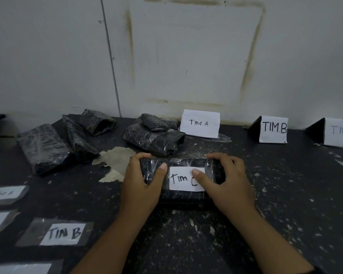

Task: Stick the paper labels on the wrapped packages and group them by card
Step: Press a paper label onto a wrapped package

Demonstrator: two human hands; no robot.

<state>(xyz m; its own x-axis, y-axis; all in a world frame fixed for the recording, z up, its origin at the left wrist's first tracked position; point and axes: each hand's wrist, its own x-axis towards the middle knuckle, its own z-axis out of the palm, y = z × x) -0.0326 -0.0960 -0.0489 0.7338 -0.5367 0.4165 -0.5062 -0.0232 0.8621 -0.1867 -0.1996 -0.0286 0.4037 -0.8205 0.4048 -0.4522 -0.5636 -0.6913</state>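
dark speckled worktop (pixel 285 194) meets a stained white wall (pixel 186 56). three folded cards (pixel 200 123) stand at the back; about five plastic-wrapped black packages (pixel 42 147) lie loose. left hand (pixel 141 184) and right hand (pixel 226 182) clasp a sixth package (pixel 182 196), thumbs pressing its "tim c" label (pixel 183 179). four taped labels (pixel 64 234) lie near left.

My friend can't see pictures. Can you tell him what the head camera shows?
Two hands, left hand and right hand, press a "TIM C" label onto a black wrapped package on a dark table. More wrapped packages and cards reading TIM A, TIM B stand behind; spare labels lie left.
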